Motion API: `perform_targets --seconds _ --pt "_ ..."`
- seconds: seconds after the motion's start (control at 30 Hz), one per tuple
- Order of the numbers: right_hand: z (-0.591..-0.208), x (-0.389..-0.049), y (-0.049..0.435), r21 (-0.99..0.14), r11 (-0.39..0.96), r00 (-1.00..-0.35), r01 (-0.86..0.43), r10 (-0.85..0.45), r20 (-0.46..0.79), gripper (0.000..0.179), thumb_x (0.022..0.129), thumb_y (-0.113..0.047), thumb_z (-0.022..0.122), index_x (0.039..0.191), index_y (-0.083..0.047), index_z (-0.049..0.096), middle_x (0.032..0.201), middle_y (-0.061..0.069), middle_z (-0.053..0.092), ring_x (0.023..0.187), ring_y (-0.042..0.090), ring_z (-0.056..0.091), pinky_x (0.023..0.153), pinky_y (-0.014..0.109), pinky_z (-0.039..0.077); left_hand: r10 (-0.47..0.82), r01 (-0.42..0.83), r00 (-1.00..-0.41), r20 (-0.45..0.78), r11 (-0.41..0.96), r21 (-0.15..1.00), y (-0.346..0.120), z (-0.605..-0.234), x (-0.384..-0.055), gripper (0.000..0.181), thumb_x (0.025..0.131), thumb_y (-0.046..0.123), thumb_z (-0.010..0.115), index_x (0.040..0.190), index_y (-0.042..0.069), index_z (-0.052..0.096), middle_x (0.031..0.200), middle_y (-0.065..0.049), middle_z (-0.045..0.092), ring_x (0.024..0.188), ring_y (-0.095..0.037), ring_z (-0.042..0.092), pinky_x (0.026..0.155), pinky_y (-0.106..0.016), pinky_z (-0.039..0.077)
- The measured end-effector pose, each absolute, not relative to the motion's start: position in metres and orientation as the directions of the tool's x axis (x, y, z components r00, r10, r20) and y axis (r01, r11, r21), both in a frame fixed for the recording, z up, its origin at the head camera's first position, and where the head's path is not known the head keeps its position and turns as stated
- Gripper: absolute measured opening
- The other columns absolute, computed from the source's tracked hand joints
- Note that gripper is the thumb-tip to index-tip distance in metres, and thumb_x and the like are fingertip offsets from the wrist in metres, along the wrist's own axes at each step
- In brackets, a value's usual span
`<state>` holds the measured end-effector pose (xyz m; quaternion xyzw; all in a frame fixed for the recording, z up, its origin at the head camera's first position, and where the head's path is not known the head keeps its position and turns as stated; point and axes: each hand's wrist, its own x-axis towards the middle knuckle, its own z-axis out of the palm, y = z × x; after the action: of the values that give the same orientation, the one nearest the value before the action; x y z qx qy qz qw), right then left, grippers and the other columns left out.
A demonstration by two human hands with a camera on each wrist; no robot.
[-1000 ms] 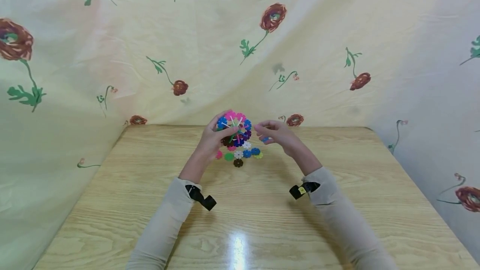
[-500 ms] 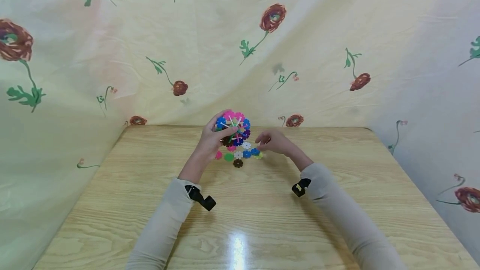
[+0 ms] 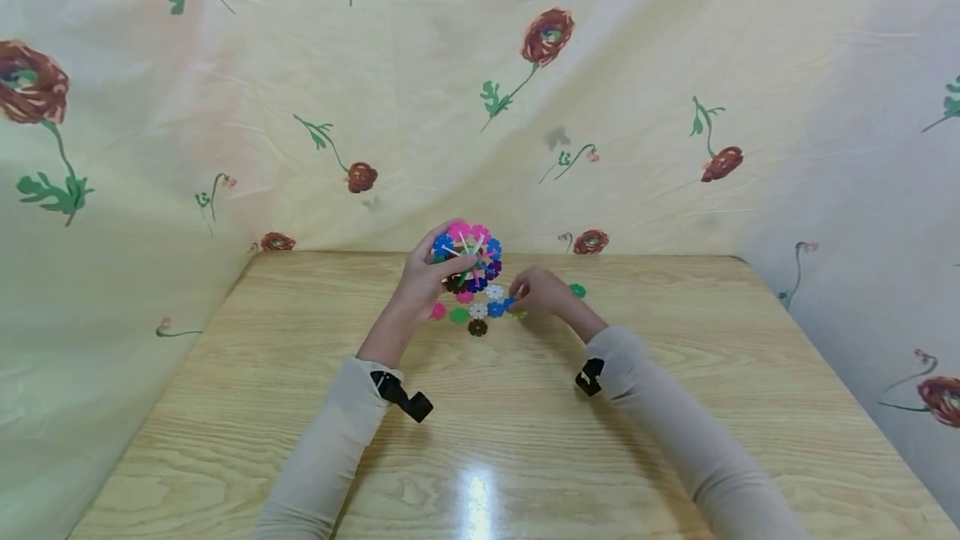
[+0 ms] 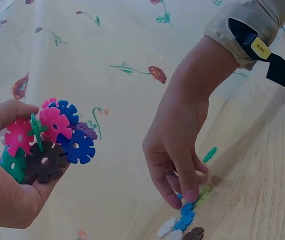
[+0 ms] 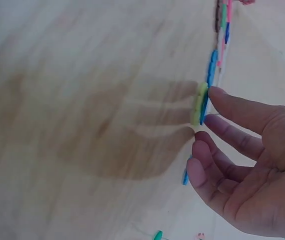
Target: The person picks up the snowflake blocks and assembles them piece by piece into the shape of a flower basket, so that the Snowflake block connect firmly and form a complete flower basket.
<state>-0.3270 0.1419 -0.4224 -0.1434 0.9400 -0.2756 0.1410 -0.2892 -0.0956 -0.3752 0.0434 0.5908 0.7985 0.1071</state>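
My left hand (image 3: 414, 286) holds a ball of interlocked plastic snowflake discs (image 3: 480, 240) in pink, blue, purple, brown and green, raised above the table. In the left wrist view, its thumb and fingers curve round the left side of the ball (image 4: 57, 122). My right hand (image 3: 546, 293) is lowered to the loose discs on the table. In the right wrist view, the thumb and index fingertips pinch a blue snowflake disc (image 5: 204, 108), which overlaps a yellow disc (image 5: 198, 104). The right hand's other fingers are bent and hold nothing visible.
Several loose discs lie below the ball, among them a white disc (image 3: 478, 312), a green disc (image 3: 459, 316), a brown disc (image 3: 477, 327) and a pink disc (image 3: 438, 311). A green disc (image 3: 577, 291) lies apart, beyond the right wrist. Flowered cloth (image 3: 450, 107) hangs behind the wooden table (image 3: 375, 457).
My right hand has come down from beside the ball to the blue disc over the yellow one. The green disc at the right has come into sight. The left hand keeps the ball nearly still.
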Motion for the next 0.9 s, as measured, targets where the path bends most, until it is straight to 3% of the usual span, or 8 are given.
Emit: perform_targets --seconds 0.1,0.23,0.5,0.6,0.77,0.9 --pt "-0.424 -0.326 0.141 -0.551 0.814 -0.924 -0.18 -0.333 -0.19 0.024 0.09 -0.015 0.079 0.108 -0.001 0.073 0.1 0.014 0.07 0.086 0.023 0.063 0.072 0.032 0.053 0.225 -0.111 -0.973 -0.047 -0.282 0.953 -0.096 -0.375 -0.289 0.062 0.094 0.01 0.073 0.147 0.034 0.051 0.127 -0.007 0.061 0.105 -0.018 0.065 0.081 -0.028 0.057" --pt "-0.425 -0.325 0.141 -0.571 0.803 -0.929 -0.173 -0.325 -0.176 0.023 0.087 -0.013 0.081 0.104 -0.001 0.071 0.1 0.015 0.069 0.088 0.024 0.063 0.075 0.034 0.054 0.232 -0.101 -0.972 -0.033 -0.289 0.952 -0.096 -0.376 -0.289 0.062 0.094 0.01 0.072 0.147 0.033 0.05 0.133 -0.006 0.059 0.107 -0.018 0.064 0.082 -0.029 0.058" --pt "-0.426 -0.322 0.147 -0.687 0.705 -0.929 -0.176 -0.351 -0.122 0.015 0.085 -0.001 0.078 0.099 -0.001 0.07 0.094 0.013 0.068 0.085 0.022 0.062 0.071 0.029 0.052 0.233 -0.086 -0.972 -0.016 -0.29 0.953 -0.096 -0.377 -0.29 0.062 0.094 0.01 0.073 0.147 0.032 0.051 0.14 -0.009 0.058 0.099 -0.015 0.068 0.088 -0.033 0.059" --pt "-0.422 -0.319 0.15 -0.736 0.655 -0.931 -0.169 -0.352 -0.1 0.014 0.088 0.0 0.074 0.102 0.0 0.071 0.093 0.012 0.068 0.084 0.02 0.06 0.073 0.03 0.052 0.232 -0.08 -0.973 -0.01 -0.294 0.953 -0.096 -0.377 -0.29 0.062 0.094 0.009 0.073 0.147 0.031 0.051 0.138 -0.009 0.059 0.097 -0.015 0.069 0.087 -0.031 0.059" --pt "-0.404 -0.313 0.152 -0.829 0.54 -0.939 -0.143 -0.339 -0.058 0.021 0.093 -0.003 0.071 0.114 0.003 0.071 0.096 0.013 0.066 0.085 0.018 0.058 0.083 0.044 0.056 0.23 -0.077 -0.973 -0.007 -0.296 0.952 -0.096 -0.378 -0.291 0.062 0.093 0.009 0.073 0.147 0.029 0.051 0.137 -0.009 0.059 0.099 -0.014 0.069 0.084 -0.028 0.06" --pt "-0.386 -0.31 0.152 -0.882 0.451 -0.953 -0.14 -0.302 -0.003 0.026 0.095 -0.008 0.071 0.12 0.002 0.071 0.1 0.013 0.068 0.087 0.018 0.062 0.082 0.036 0.057 0.224 -0.074 -0.975 -0.011 -0.274 0.959 -0.095 -0.378 -0.291 0.062 0.093 0.01 0.074 0.147 0.029 0.052 0.137 -0.009 0.059 0.097 -0.013 0.068 0.082 -0.026 0.059"
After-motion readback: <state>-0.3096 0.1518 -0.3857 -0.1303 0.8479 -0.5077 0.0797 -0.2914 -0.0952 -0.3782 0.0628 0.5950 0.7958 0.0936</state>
